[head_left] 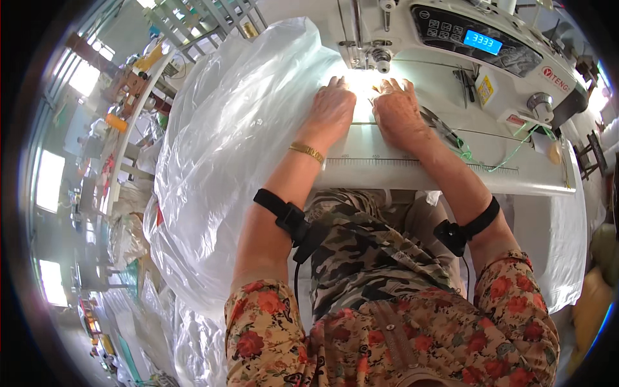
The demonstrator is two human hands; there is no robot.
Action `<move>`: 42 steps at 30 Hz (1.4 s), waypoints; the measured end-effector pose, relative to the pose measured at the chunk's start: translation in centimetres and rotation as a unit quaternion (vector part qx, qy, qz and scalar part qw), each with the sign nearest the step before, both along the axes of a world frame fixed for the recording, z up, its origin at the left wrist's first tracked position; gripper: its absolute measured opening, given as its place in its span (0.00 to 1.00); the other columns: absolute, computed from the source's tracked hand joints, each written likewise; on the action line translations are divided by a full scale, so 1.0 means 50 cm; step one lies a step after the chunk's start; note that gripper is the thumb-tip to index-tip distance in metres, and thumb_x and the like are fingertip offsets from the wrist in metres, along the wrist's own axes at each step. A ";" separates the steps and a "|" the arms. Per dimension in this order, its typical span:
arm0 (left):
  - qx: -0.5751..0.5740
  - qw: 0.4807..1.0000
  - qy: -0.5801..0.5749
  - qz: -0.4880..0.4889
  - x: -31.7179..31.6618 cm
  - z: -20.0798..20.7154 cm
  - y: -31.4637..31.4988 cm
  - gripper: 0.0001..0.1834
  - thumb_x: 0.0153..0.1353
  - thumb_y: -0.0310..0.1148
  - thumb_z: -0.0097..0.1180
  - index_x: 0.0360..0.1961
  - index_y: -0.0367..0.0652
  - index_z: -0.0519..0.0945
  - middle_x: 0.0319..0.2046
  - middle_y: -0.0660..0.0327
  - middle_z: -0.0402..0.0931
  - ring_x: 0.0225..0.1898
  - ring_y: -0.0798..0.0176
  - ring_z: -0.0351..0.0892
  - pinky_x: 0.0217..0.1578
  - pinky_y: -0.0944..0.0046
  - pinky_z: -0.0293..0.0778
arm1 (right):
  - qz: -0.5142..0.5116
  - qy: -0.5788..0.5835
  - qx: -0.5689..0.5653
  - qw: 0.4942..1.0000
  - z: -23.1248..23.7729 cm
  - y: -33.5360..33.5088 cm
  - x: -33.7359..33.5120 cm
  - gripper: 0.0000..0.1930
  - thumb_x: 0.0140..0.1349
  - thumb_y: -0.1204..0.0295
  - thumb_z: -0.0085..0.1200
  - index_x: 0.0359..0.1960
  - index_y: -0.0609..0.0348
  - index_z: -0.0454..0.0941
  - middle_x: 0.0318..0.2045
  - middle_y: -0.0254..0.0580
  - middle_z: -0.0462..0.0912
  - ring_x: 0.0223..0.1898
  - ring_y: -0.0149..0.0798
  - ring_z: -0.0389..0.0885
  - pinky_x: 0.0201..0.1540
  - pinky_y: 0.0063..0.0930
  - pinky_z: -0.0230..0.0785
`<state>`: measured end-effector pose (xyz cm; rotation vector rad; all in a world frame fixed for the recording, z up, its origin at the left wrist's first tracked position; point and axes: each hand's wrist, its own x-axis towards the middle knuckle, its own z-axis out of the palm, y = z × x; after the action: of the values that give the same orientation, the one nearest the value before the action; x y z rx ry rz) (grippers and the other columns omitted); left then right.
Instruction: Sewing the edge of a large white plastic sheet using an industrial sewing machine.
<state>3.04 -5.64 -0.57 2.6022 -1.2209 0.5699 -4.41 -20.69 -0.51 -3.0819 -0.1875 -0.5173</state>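
My left hand [333,108] rests at the lit sewing area, fingers bent down and close together. It lies beside a big, crinkled, clear plastic sheet [225,129] that spreads left and drops off the table. Close by on the right, my right hand [398,111] is closed, its fingers curled toward the same bright spot. Glare washes out whatever lies between the fingertips. Just beyond both hands is the needle area of a white sewing machine [445,51], with a round metal knob [382,61] over the light.
Metal scissors [438,122] lie by my right wrist, near green thread [509,155]. Small black-handled snips [465,87] are farther back. A ruler scale [412,162] runs along the table's front. Metal rails [206,22] stand far left; a cluttered shelf [122,138] is at left.
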 end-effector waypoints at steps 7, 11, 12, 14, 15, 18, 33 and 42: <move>0.022 0.999 -0.027 -0.016 0.015 -0.006 0.002 0.07 0.51 0.22 0.47 0.28 0.31 0.77 0.47 0.36 0.74 0.52 0.40 0.72 0.53 0.48 0.69 | -0.008 -0.010 -0.016 1.000 -0.010 -0.001 0.014 0.10 0.59 0.71 0.50 0.36 0.59 0.82 0.56 0.53 0.74 0.62 0.50 0.66 0.65 0.55 0.51; 0.051 0.998 -0.020 -0.004 0.017 0.000 0.000 0.08 0.51 0.21 0.47 0.28 0.32 0.78 0.45 0.36 0.75 0.53 0.40 0.72 0.53 0.50 0.70 | -0.007 0.006 -0.009 1.000 -0.012 0.002 0.011 0.11 0.61 0.69 0.49 0.38 0.60 0.81 0.57 0.57 0.72 0.63 0.52 0.65 0.65 0.55 0.50; 0.051 0.998 -0.021 -0.005 0.019 0.009 0.002 0.08 0.51 0.21 0.47 0.28 0.32 0.78 0.45 0.36 0.75 0.53 0.40 0.72 0.53 0.50 0.70 | -0.007 -0.004 0.001 1.000 -0.016 -0.002 0.010 0.11 0.61 0.69 0.49 0.38 0.60 0.81 0.57 0.57 0.72 0.63 0.52 0.65 0.65 0.54 0.50; 0.084 0.994 0.075 -0.001 0.027 0.031 0.011 0.10 0.54 0.22 0.46 0.33 0.32 0.80 0.47 0.39 0.75 0.53 0.44 0.73 0.52 0.53 0.71 | 0.000 0.002 0.017 1.000 -0.026 -0.006 0.016 0.12 0.61 0.69 0.48 0.39 0.61 0.81 0.56 0.58 0.72 0.63 0.52 0.65 0.65 0.54 0.50; 0.020 0.990 0.138 -0.010 0.037 0.046 0.026 0.12 0.56 0.23 0.46 0.36 0.33 0.81 0.47 0.42 0.77 0.52 0.47 0.75 0.51 0.55 0.72 | 0.007 0.011 0.035 0.999 -0.032 -0.007 0.019 0.13 0.61 0.69 0.48 0.40 0.61 0.81 0.56 0.58 0.72 0.62 0.52 0.66 0.65 0.53 0.50; -0.123 0.963 0.179 -0.159 0.098 0.142 0.115 0.13 0.62 0.27 0.47 0.44 0.36 0.81 0.44 0.50 0.81 0.46 0.54 0.79 0.51 0.62 0.71 | 0.049 -0.078 0.018 0.996 -0.044 -0.022 0.012 0.10 0.58 0.73 0.49 0.37 0.64 0.79 0.44 0.58 0.75 0.50 0.52 0.71 0.55 0.45 0.58; -0.017 0.961 -0.021 0.275 0.103 -0.012 0.421 0.10 0.59 0.31 0.56 0.38 0.38 0.73 0.40 0.47 0.77 0.45 0.45 0.76 0.43 0.47 0.71 | -0.020 0.016 0.035 0.999 -0.029 -0.027 0.019 0.14 0.61 0.68 0.45 0.31 0.64 0.81 0.44 0.55 0.78 0.52 0.49 0.73 0.58 0.47 0.60; 0.052 0.944 0.027 0.324 0.004 -0.002 0.557 0.07 0.62 0.29 0.50 0.37 0.36 0.74 0.31 0.41 0.78 0.37 0.38 0.78 0.38 0.44 0.72 | 0.040 -0.004 0.014 0.999 -0.022 -0.012 -0.017 0.15 0.63 0.64 0.46 0.46 0.58 0.77 0.46 0.45 0.77 0.52 0.45 0.72 0.55 0.45 0.61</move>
<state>3.25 22.21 -0.69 3.0700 -0.3520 0.5379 -5.26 -21.26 -1.60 -3.0302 -0.3003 -0.5259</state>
